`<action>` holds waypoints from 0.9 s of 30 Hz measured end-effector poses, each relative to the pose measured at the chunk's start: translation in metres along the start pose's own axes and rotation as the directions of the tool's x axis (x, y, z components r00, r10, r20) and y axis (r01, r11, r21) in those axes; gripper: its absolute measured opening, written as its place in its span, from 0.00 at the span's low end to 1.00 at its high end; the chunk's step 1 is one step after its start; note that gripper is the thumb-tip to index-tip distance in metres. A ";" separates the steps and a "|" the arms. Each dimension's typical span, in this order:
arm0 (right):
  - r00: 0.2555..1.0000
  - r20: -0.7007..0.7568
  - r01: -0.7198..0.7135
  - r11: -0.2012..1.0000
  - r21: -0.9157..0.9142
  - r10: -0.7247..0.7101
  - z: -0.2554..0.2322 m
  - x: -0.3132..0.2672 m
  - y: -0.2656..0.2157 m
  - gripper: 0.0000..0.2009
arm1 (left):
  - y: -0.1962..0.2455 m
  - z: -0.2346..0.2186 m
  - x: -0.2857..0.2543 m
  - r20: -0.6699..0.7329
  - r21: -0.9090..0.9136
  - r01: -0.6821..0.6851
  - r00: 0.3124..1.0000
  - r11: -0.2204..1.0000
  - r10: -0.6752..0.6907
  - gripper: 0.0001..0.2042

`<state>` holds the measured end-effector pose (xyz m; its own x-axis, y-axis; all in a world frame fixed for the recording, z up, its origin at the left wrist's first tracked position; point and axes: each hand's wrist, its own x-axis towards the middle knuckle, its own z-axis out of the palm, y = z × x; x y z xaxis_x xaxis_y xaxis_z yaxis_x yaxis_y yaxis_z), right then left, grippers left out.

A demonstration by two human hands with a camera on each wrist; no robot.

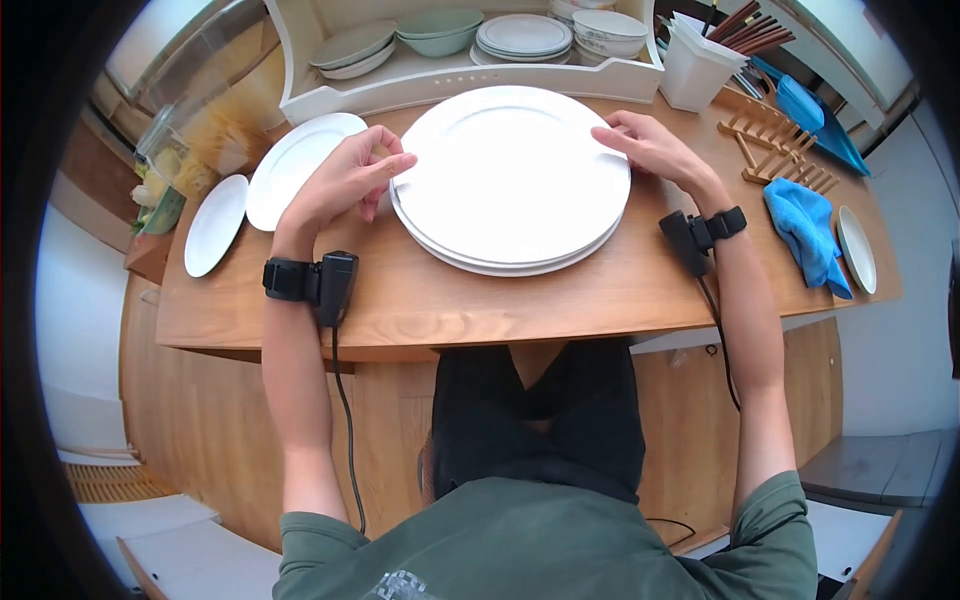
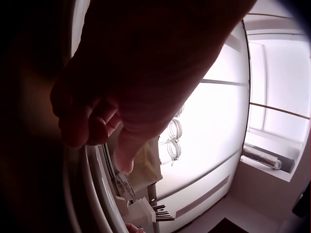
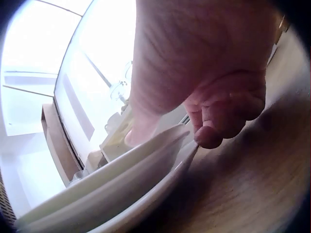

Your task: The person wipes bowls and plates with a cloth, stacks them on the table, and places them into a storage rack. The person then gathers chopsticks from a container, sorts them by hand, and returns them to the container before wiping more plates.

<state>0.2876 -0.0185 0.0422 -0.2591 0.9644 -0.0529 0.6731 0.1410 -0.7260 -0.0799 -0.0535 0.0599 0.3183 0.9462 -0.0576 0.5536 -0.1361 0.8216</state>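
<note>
A large round white plate (image 1: 515,175) lies over another white plate (image 1: 500,268) at the middle of the wooden table. My left hand (image 1: 350,170) grips the top plate's left rim, thumb on its upper face and fingers bent at the edge. On the opposite rim, my right hand (image 1: 655,150) pinches the top plate with its thumb above. In the right wrist view, a gap shows between the upper plate (image 3: 112,179) and the lower plate (image 3: 150,199), and the right fingers (image 3: 211,137) sit at the rim. The left wrist view is dark around the left fingers (image 2: 77,128).
White oval plates (image 1: 217,225) lie at left beside pasta containers (image 1: 225,140). Behind stands a white shelf (image 1: 470,88) of bowls and plates. At right are a white chopstick holder (image 1: 693,65), a wooden rack (image 1: 775,150), a blue cloth (image 1: 803,230) and a small dish (image 1: 856,248).
</note>
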 end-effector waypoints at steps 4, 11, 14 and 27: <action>0.992 0.031 0.120 0.991 -0.059 -0.119 0.008 0.006 0.009 0.34 | -0.004 0.001 0.002 0.032 -0.001 0.015 0.999 1.000 -0.015 0.16; 0.992 0.107 -0.062 0.998 0.020 0.059 -0.004 -0.003 -0.004 0.28 | -0.007 0.004 0.004 0.001 -0.010 0.045 0.999 0.999 -0.045 0.16; 0.996 0.083 -0.041 0.999 0.035 0.038 -0.004 0.001 0.002 0.27 | -0.006 0.003 0.006 -0.009 -0.019 0.054 0.999 0.998 -0.054 0.16; 0.991 -0.096 0.114 0.958 0.261 -0.091 -0.003 0.009 0.012 0.22 | -0.004 0.006 0.004 -0.009 -0.053 0.067 0.998 0.996 -0.068 0.16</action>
<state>0.2953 -0.0072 0.0347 -0.2515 0.9645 0.0801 0.4346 0.1865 -0.8811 -0.0761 -0.0510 0.0524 0.2729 0.9560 -0.1077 0.5320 -0.0567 0.8449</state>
